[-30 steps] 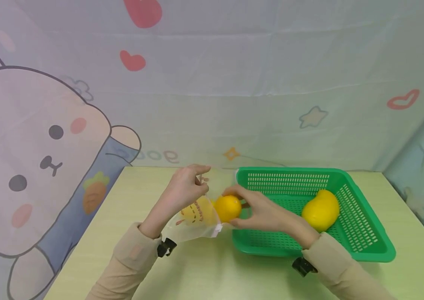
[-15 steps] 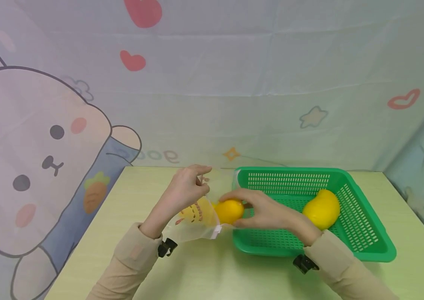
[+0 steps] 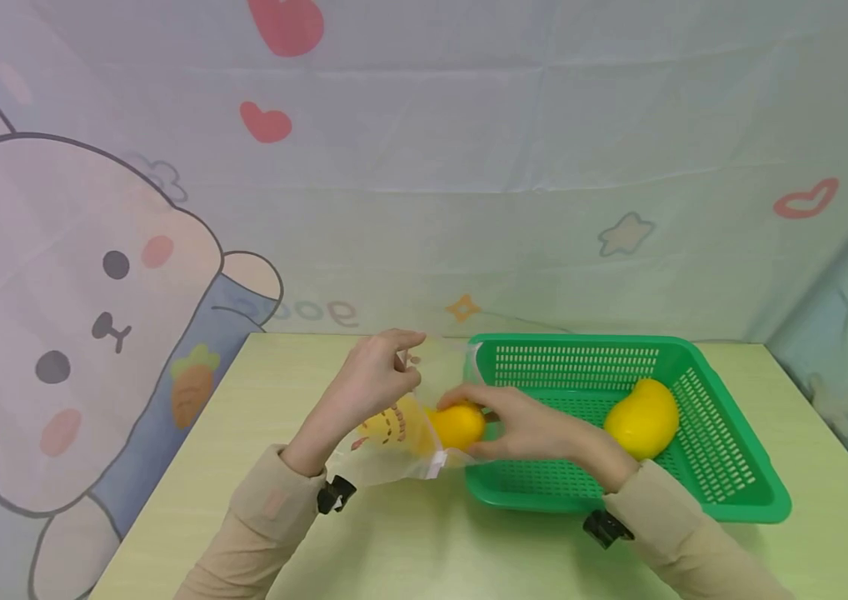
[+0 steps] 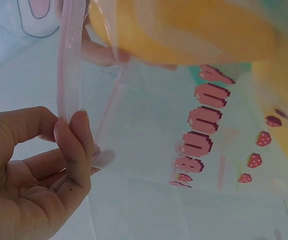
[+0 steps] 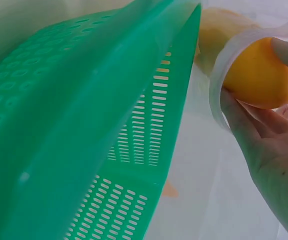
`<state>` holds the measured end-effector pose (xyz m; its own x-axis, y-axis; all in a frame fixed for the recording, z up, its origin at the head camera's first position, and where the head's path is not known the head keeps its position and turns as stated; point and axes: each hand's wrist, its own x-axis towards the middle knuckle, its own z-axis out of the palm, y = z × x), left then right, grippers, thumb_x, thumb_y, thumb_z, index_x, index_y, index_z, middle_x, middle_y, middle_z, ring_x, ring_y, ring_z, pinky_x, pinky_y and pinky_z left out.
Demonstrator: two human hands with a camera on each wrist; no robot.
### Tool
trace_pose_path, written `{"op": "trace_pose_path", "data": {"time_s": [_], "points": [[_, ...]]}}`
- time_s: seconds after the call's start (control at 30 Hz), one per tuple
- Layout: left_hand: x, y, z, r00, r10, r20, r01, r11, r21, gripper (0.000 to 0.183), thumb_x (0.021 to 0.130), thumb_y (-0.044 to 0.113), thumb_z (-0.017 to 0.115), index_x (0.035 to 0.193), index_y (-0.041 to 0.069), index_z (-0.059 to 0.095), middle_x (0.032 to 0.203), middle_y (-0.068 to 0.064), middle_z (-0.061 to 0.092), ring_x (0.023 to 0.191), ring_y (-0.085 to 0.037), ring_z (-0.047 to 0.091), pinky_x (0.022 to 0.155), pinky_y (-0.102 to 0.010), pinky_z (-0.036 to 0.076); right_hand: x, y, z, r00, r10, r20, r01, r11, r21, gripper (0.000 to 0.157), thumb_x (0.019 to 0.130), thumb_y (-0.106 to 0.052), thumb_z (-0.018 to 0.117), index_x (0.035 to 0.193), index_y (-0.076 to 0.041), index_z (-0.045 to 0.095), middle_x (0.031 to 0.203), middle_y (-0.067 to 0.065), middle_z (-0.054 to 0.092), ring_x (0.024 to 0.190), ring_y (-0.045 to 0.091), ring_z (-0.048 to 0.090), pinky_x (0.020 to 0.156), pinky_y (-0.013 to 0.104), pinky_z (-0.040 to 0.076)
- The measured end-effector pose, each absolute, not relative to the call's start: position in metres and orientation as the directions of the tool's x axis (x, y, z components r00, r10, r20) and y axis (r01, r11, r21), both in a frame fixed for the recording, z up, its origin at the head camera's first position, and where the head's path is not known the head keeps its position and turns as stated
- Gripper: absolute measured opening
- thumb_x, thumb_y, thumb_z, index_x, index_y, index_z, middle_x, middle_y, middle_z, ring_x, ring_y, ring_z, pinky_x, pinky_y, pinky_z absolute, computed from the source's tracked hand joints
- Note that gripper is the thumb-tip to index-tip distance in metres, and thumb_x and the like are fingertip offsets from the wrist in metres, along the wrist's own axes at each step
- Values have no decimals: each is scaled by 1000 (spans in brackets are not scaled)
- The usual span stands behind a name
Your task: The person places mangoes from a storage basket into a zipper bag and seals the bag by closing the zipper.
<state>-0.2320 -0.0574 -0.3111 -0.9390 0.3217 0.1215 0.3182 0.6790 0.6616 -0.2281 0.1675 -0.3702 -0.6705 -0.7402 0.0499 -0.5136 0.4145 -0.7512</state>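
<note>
My left hand (image 3: 375, 371) pinches the mouth edge of a clear zip bag (image 4: 144, 120) printed with pink letters and strawberries. In the left wrist view, the thumb and a finger meet on the bag's pinkish zip strip (image 4: 69, 60). My right hand (image 3: 525, 423) grips a smooth orange-yellow fruit (image 3: 463, 427), whose exact kind I cannot tell. The right wrist view has this fruit (image 5: 264, 75) within the bag's mouth, the fingers reaching in around it. Another yellow fruit (image 4: 284, 105) lies deeper inside, partly hidden by the film and print.
A green perforated basket (image 3: 574, 340) stands on the right of the pale table (image 3: 364, 542), just beside the bag's mouth. One yellow mango (image 3: 641, 421) lies at the basket's right end. Behind the table hangs a printed cloth (image 3: 424, 167).
The right hand has turned the orange-yellow fruit and shifted it slightly, with more of it now behind the bag's edge. The bag's mouth spreads a little wider. The left hand has barely moved.
</note>
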Motion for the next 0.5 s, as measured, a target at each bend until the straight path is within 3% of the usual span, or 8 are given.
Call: {"op": "trace_pose_path", "data": {"time_s": [0.17, 0.27, 0.4, 0.5], "points": [[-232, -58, -311, -941, 318, 118, 313, 680, 663, 54, 81, 0, 53, 134, 7, 56, 117, -12, 66, 41, -10, 28, 40, -18, 25, -228, 171, -372, -628, -775, 69, -563, 391, -728, 52, 87, -5, 61, 136, -21, 51, 142, 1, 50, 121, 20, 54, 99, 36, 50], [-232, -58, -311, -940, 322, 114, 314, 683, 659, 53, 81, 0, 54, 134, 7, 57, 124, -12, 64, 41, -10, 30, 40, -18, 26, -229, 172, -372, -599, -797, 79, -610, 390, -689, 51, 90, -5, 57, 138, -21, 53, 149, 4, 43, 132, 24, 46, 101, 37, 48], [-232, -58, -311, -940, 324, 110, 313, 687, 656, 53, 82, 0, 54, 134, 8, 57, 134, -10, 59, 42, -10, 33, 40, -17, 27, -229, 171, -371, -567, -816, 111, -667, 376, -644, 47, 92, -2, 55, 136, -19, 55, 145, 4, 48, 130, 24, 48, 99, 36, 49], [-231, -58, -311, -939, 326, 114, 318, 687, 654, 53, 82, 0, 54, 134, 8, 56, 135, -11, 58, 42, -10, 33, 40, -18, 26, -229, 170, -371, -583, -804, 121, -636, 358, -683, 47, 93, 4, 52, 137, -12, 54, 140, 6, 54, 126, 23, 53, 101, 36, 49]]}}
